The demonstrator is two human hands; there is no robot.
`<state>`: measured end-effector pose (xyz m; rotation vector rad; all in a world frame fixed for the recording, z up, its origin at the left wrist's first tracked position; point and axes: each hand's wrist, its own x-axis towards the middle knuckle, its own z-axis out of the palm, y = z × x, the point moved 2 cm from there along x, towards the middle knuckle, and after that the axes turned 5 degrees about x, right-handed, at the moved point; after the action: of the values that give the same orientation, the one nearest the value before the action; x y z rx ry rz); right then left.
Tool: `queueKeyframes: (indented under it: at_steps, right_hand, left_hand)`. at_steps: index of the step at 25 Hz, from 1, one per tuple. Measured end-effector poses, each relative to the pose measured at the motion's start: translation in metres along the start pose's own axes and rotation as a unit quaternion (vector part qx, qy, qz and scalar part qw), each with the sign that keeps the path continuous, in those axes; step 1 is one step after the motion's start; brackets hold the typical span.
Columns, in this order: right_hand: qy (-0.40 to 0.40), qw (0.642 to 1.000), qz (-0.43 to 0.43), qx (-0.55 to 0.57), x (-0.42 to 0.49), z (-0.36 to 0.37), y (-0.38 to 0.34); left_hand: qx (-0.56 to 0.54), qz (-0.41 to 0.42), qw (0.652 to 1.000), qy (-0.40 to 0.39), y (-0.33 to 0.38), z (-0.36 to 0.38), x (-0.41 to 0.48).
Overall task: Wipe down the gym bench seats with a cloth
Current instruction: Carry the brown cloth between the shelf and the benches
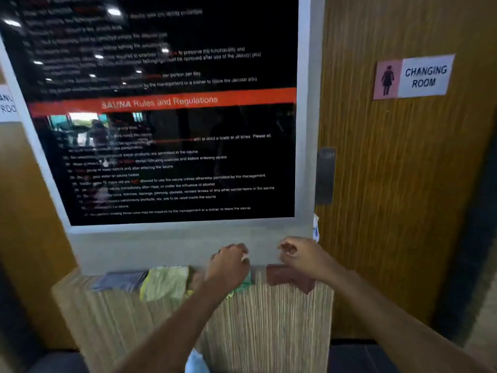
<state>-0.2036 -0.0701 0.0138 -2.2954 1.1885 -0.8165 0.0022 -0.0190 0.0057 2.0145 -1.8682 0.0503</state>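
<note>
Step in hand: choosing a cloth from the row draped over the counter (282,332). By my reading the wiping has not begun, and no gym bench is in view.
Cloths: a grey cloth (121,281), a yellow-green cloth (165,282), a green cloth (243,286) and a brown cloth (289,278) lie side by side along the counter's top edge, below the sauna rules poster (161,117).
Left hand (228,265): knuckles up, fingers curled, directly over the green cloth and hiding most of it. Whether its grip has closed on the fabric I cannot tell.
Right hand (304,258): hovers just above the brown cloth, grip narrow, fingers loosely bent, nothing seen in it.
Next move: likely a firm pinch on one cloth and a lift clear of its neighbours, then a turn away toward the benches.
Beside: the changing room door (403,184) stands to the right.
</note>
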Motion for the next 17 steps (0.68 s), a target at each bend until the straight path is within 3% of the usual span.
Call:
queueKeyframes:
  at_steps: [2,5,10,12,17]
  right_hand:
    - [-0.044,0.998,-0.008,-0.039,0.017,0.019,0.035]
    - [-0.112,0.982,-0.096,-0.120,0.041,0.053,0.091]
    - [-0.160,0.916,-0.269,-0.253,0.069,0.087,0.156]
    - [-0.181,0.903,-0.299,-0.249,0.070,0.100,0.168]
    - [-0.162,0.925,-0.299,-0.171,0.070,0.108,0.176]
  left_hand:
    - [-0.007,-0.009,1.000,-0.014,-0.002,0.036,0.022]
    - [0.014,-0.018,0.999,-0.026,-0.014,0.099,0.043]
    - [0.067,0.019,0.997,0.016,-0.039,0.169,0.046]
    - [0.069,0.032,0.996,0.055,-0.044,0.183,0.041]
    - [0.092,0.046,0.990,0.101,-0.044,0.191,0.040]
